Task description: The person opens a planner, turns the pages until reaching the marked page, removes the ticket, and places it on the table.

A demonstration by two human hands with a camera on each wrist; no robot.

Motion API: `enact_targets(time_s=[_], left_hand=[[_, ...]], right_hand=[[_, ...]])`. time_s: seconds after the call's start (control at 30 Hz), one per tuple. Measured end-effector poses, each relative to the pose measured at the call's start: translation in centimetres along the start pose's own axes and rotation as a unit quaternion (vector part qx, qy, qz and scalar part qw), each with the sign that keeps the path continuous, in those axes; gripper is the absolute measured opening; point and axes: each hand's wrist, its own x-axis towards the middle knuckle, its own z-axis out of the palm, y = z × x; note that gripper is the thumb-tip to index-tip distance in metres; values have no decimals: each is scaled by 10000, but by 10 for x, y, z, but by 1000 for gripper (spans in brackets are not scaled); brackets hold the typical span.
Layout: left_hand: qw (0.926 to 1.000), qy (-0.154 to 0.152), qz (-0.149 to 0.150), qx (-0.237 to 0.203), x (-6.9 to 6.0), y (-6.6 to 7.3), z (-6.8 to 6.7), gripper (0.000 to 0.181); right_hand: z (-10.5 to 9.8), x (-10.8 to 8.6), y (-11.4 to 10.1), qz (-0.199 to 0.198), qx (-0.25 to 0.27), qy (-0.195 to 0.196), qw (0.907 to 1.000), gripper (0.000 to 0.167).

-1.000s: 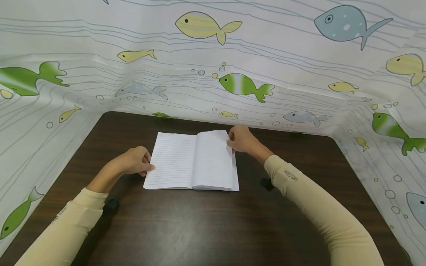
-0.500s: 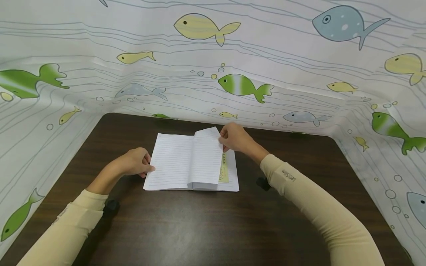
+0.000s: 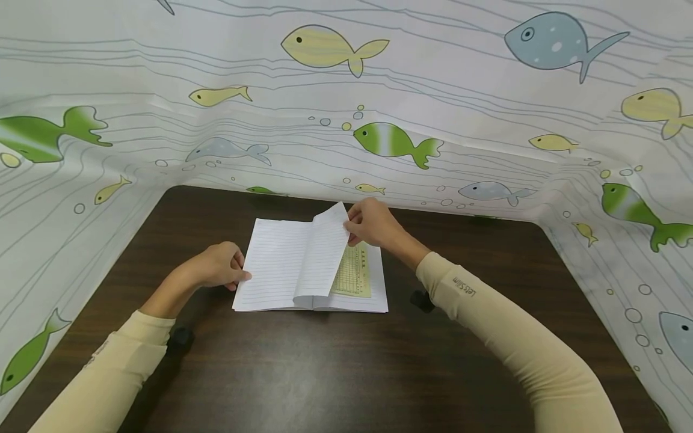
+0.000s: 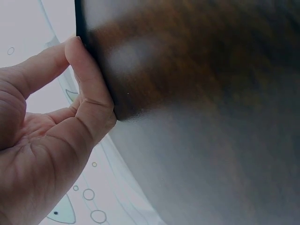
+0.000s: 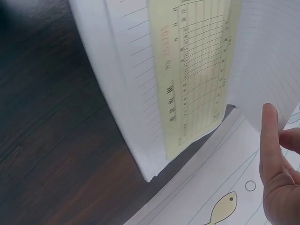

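Observation:
An open lined notebook lies on the dark wooden table. At its left edge my left hand pinches the pages, thumb on top; the left wrist view shows that hand with thumb and finger close together. My right hand pinches the outer edge of a lifted page near its top corner. The page stands tilted and curves leftward over the spine. Beneath it lies a yellow printed form, partly covered by the page. Close up in the right wrist view, this form has a grid and a red number.
White sheeting printed with fish encloses the table at the back and sides. The brown tabletop extends in front of the notebook. A small black object is by the left wrist, another under the right wrist.
My right hand has moved left, lifting and turning the page toward the spine. More of the yellow form has come into sight. The left hand has stayed at the notebook's edge.

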Motion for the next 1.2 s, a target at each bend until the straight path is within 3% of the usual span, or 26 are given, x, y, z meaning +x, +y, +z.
enact_targets(time_s=[0.43,1.2], left_hand=[[9999,8,-142,-57,0,0,3,32],[9998,3,-179,-41,0,2,1,31]], right_hand=[[14,7,-17,206,902,72,9957,34],[27,13,-32,-32,1193,-204,9926,33]])
